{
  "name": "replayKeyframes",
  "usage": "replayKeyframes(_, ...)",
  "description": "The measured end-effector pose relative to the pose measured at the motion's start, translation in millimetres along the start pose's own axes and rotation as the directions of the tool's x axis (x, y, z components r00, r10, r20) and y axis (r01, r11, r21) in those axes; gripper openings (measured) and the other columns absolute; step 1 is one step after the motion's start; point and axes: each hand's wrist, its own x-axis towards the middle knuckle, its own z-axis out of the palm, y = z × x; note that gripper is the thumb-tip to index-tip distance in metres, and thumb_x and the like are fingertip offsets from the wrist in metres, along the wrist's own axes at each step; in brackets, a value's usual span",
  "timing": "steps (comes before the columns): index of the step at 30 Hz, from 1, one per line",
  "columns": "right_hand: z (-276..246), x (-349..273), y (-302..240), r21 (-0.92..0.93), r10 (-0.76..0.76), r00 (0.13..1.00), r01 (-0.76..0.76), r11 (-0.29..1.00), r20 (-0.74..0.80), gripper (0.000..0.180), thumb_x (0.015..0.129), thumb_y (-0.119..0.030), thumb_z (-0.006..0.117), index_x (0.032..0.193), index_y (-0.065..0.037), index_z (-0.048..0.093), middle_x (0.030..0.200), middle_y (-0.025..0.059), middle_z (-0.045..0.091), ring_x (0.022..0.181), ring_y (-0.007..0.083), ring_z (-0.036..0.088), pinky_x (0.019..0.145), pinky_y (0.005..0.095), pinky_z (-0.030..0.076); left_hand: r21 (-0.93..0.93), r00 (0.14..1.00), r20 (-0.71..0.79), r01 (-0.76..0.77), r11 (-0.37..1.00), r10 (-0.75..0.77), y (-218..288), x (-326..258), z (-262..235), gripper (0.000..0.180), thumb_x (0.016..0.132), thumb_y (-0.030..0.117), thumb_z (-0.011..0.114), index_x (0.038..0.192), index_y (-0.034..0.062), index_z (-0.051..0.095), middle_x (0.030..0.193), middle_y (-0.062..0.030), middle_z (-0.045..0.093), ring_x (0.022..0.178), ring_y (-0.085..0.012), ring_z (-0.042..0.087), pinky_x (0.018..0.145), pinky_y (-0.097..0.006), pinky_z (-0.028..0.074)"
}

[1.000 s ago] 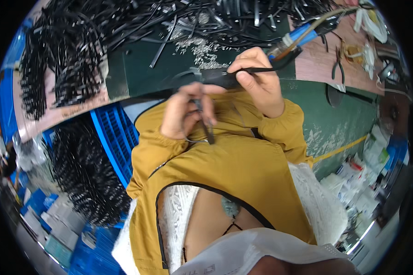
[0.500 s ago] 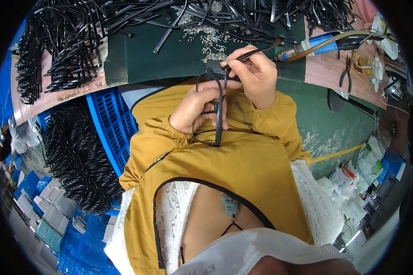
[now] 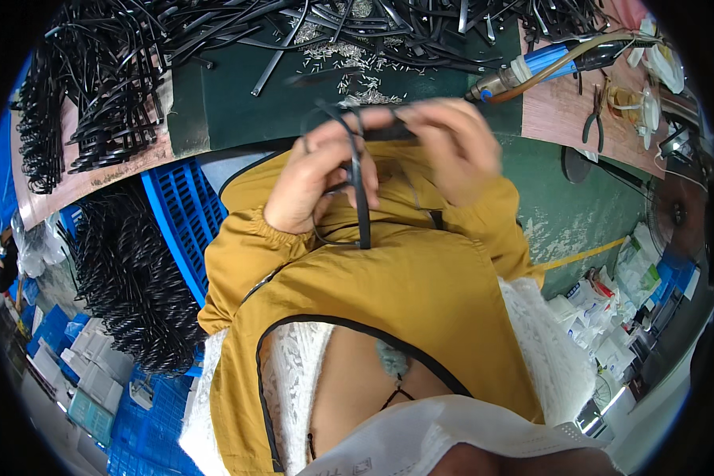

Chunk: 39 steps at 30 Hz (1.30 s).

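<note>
My left hand (image 3: 313, 178) grips a black plastic strip (image 3: 359, 198) that hangs down past my palm, with a thin black wire looped beside it. My right hand (image 3: 448, 147) pinches the upper end of the same black piece, close against the left fingers; it is blurred by motion. Both hands are raised in front of my mustard-yellow jacket, just short of the dark green bench mat (image 3: 238, 95). A blue-handled soldering tool (image 3: 523, 71) lies on the bench just beyond my right hand.
Heaps of black strips (image 3: 103, 87) cover the back and left of the bench. A blue crate (image 3: 178, 222) full of black strips stands at my left. Pliers (image 3: 593, 119) lie at the right, a fan (image 3: 674, 210) beyond, small boxes on the floor.
My hands have shifted left and lower in view. The right hand has come down onto the top of the black piece, and the strip now hangs straight from the left hand.
</note>
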Motion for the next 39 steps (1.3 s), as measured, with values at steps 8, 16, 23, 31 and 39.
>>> replayKeyframes(8,-59.6,48.7,71.8,0.451,0.269,0.842,-0.034,0.892,-0.467,0.055,0.104,-0.045,0.051,0.133,0.002,0.052,0.103,0.0115,0.062,0.083,0.0237,0.058,0.078,0.0364,0.048,0.071,0.973,0.024,-0.229,0.971,0.228,-3.7,22.1,9.1,0.074,0.103,0.037,0.054,0.157,-0.0056,0.028,0.099,-0.0163,0.071,0.064,-0.0225,0.07,0.054,-0.027,0.055)
replayKeyframes(16,-11.7,88.8,82.9,0.953,0.274,0.958,-0.004,0.301,-0.083,0.041,0.103,-0.054,0.054,0.116,-0.015,0.059,0.078,0.0009,0.05,0.058,0.0136,0.047,0.047,0.0246,0.037,-0.216,0.977,-0.122,-0.2,0.956,0.177,-15.4,-3.7,-13.8,0.039,0.102,0.025,0.054,0.126,-0.0036,0.063,0.08,-0.0072,0.064,0.07,-0.0212,0.069,0.063,-0.028,0.057)
replayKeyframes(23,2.3,90.1,83.2,0.926,0.295,0.945,0.024,0.377,-0.144,0.036,0.106,-0.052,0.05,0.109,-0.017,0.058,0.078,0.0004,0.05,0.057,0.0123,0.046,0.045,0.0247,0.037,-0.315,0.997,-0.031,0.052,0.948,-0.065,-42.8,0.7,2.7,0.044,0.102,0.029,0.062,0.136,0.0011,0.057,0.078,-0.006,0.065,0.063,-0.0182,0.068,0.056,-0.026,0.054)
replayKeyframes(31,8.4,42.4,24.7,0.926,0.305,0.952,-0.083,0.367,-0.036,0.027,0.1,-0.027,0.068,0.117,-0.011,0.054,0.077,0.0075,0.055,0.06,0.0174,0.056,0.048,0.0273,0.04,-0.363,0.941,-0.099,0.27,0.892,-0.325,-47.5,9.0,23.6,0.035,0.1,0.032,0.068,0.128,0.0153,0.056,0.068,-0.0007,0.058,0.054,-0.0159,0.058,0.043,-0.025,0.037)
replayKeyframes(39,3.2,30.9,8.8,0.904,0.314,0.948,-0.089,0.418,-0.052,0.038,0.093,-0.03,0.078,0.113,-0.013,0.052,0.082,0.0034,0.053,0.062,0.0164,0.054,0.053,0.0296,0.042,-0.407,0.973,0.009,0.215,0.888,-0.232,-58.5,16.0,13.8,0.037,0.1,0.033,0.066,0.13,0.015,0.054,0.069,-0.0019,0.061,0.056,-0.0149,0.06,0.047,-0.024,0.041)
